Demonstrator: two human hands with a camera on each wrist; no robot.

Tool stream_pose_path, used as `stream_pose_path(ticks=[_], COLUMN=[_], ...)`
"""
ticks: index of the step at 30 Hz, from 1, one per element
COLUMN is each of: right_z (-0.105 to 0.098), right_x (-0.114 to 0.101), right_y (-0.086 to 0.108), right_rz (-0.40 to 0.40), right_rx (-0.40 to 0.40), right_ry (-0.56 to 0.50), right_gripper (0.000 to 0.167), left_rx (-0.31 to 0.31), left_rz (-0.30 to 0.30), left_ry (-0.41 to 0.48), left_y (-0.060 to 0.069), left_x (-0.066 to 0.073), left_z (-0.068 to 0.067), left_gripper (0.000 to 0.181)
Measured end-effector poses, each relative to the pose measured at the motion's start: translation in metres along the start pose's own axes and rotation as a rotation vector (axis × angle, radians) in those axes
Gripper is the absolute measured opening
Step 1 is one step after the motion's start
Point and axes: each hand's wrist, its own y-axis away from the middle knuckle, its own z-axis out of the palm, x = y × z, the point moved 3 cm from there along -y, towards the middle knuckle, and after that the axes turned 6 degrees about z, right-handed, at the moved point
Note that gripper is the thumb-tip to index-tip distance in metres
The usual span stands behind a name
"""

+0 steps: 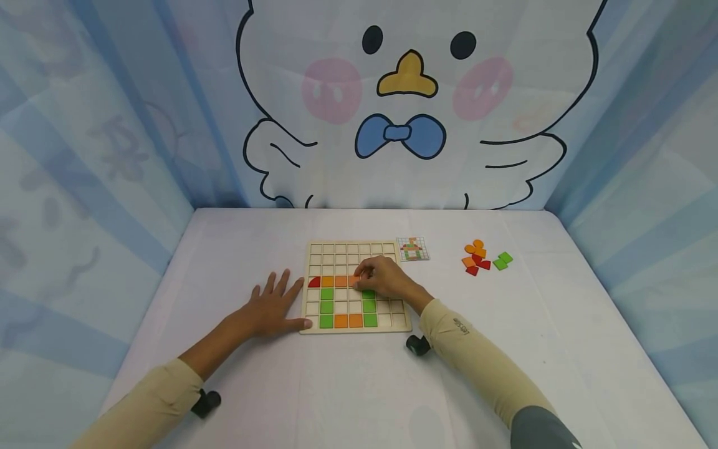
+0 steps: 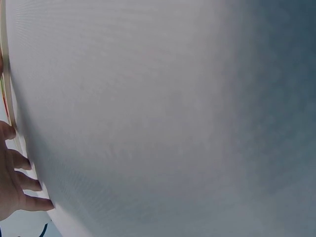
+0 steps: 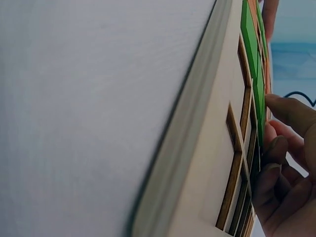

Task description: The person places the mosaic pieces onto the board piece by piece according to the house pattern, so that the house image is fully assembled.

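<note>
While left hand [image 1: 272, 312], spread, touches gridded board [image 1: 340, 259], right hand [image 1: 386, 278] pinches orange tile [image 1: 352, 281]; green tiles [image 1: 369, 307] near.

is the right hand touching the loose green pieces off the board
Apart: the head view shows white table between the right hand and the loose green pieces.

No legible txt; R sleeve [image 1: 485, 365] w/ dark print [image 1: 462, 326] (too sm. to read).
</note>
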Motion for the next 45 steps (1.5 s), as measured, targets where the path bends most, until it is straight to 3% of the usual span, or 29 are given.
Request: stream_pose_path(ticks=[12,21,28,33,40,45], right_z=[-0.006,-0.035,-0.065,-0.088,-0.119,-0.131], right_x=[0.005,0.03,0.071,0.108,0.149,0.166], right_y=[0.001,0.009,0.026,0.042,0.067,0.081], right_rz=[-0.016,-0.043,0.104,0.226,0.278,0.351], right_rx=[0.024,0.124,0.199,0.246,0.344,0.362], right_ry=[-0.005,-0.077,-0.124,-0.08,-0.002,0.0], right_gripper=[0.023,0.026,0.031,0.035,0.034,0.038], left_rx=[0.015,0.019,0.008,0.002,0.003,0.0], left_rz=[0.01,0.016,0.006,0.001,0.007,0.009], left_ry=[-0.01,-0.003,-0.001,-0.005,-0.002,-0.006], left_y=[0.001,0.001,0.001,0.001,0.001,0.001], left_x=[0.002,0.002,0.002,0.002,0.002,0.002], left_z=[-0.002,-0.002,-0.001,-0.002,-0.003,-0.004], left_gripper=[0.106,0.106,0.106,0.106,0.105,0.105])
